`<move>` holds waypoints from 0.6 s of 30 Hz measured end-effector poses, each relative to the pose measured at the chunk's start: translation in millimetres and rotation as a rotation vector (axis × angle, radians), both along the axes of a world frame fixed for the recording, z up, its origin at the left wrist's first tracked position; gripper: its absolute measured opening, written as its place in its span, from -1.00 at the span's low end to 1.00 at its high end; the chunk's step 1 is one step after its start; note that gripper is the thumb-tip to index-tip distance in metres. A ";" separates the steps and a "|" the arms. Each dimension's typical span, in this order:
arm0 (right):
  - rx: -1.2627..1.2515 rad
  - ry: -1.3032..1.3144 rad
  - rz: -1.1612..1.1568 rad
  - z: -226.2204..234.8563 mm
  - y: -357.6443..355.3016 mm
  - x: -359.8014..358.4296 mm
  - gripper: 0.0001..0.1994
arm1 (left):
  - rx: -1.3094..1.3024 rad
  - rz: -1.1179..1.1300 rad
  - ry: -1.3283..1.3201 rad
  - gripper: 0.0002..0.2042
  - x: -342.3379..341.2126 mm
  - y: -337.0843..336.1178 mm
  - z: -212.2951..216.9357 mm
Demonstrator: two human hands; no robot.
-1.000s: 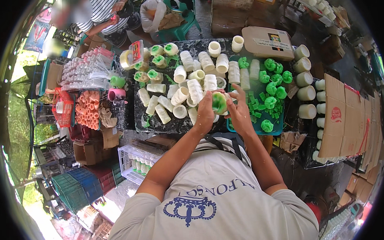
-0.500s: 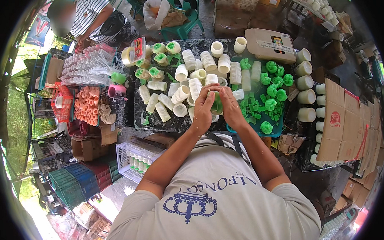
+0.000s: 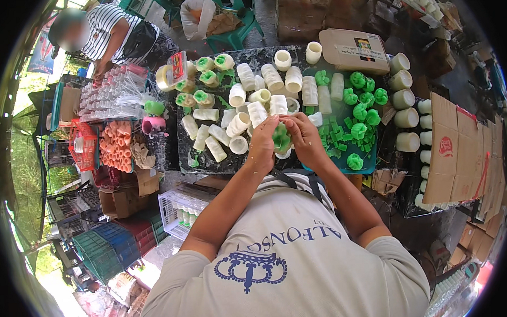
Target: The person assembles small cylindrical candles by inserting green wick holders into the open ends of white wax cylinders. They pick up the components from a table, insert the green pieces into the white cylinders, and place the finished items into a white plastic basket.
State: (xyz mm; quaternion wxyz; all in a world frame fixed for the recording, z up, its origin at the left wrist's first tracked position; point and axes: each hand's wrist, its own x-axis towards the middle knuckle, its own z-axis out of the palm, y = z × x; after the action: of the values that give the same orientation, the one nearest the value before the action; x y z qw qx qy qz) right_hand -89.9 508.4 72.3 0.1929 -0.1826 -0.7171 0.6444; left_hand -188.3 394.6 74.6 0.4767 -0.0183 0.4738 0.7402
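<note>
Between both hands, at the near edge of the dark table, is a green lobed piece [image 3: 282,137], partly covered by fingers. My left hand [image 3: 263,144] is closed along its left side, thumb towards the middle. On the other side my right hand [image 3: 307,139] grips it, with the fingertips of both hands meeting at the top. Just beyond stand and lie several white ridged cylinders [image 3: 257,113]. To the right, a teal tray [image 3: 367,169] bears similar green lobed pieces [image 3: 358,131] and small green blocks [image 3: 335,138].
White cylinders with green tops [image 3: 209,78] stand at the far left, beside a tape roll [image 3: 164,78]. Cream cups [image 3: 407,118] line the right side near a cardboard sheet [image 3: 457,151]. Left are orange pieces [image 3: 117,143] and a white crate [image 3: 174,214]. Another person [image 3: 115,35] works at the far left.
My hands have shifted slightly down and turned, and more of the green piece shows between them. The view has shifted a little. The other person leans further to the left.
</note>
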 end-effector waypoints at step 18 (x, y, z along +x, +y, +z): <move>-0.135 -0.182 0.201 -16.4 4.8 14.5 -0.52 | -0.102 -0.186 0.527 -0.54 4.4 -4.4 -35.2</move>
State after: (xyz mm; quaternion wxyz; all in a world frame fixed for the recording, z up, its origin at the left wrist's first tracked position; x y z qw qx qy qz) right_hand -75.4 513.2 55.9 0.0491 -0.1801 -0.7013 0.6880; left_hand -183.9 390.2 39.4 0.4013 0.1946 0.6177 0.6477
